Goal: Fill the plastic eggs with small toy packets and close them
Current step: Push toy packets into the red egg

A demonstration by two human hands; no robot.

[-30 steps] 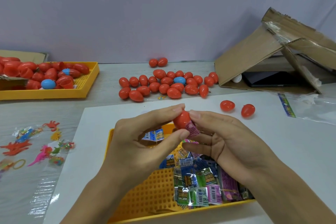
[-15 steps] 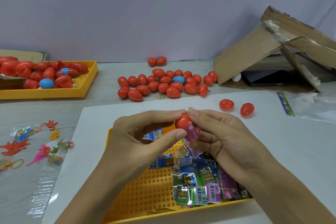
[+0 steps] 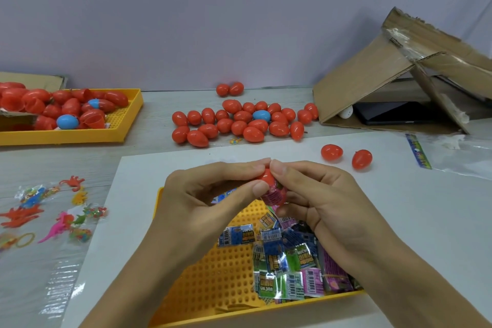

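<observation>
A: Centre of view: what is held?
B: A red egg half (image 3: 266,176) with a pink toy packet (image 3: 275,194) bulging from its open end, above the near yellow tray (image 3: 213,274). The left hand (image 3: 202,202) pinches the shell between thumb and forefinger; the right hand (image 3: 314,200) curls its fingers round the packet end.

A: And beyond?
B: Loose packets (image 3: 287,258) lie in the tray at 5 o'clock. Closed eggs (image 3: 239,122) cluster at 12 o'clock; two more eggs (image 3: 346,156) at 2 o'clock. A second yellow tray (image 3: 127,125) of egg halves sits at 10 o'clock, a cardboard box (image 3: 372,80) at 1 o'clock.
</observation>
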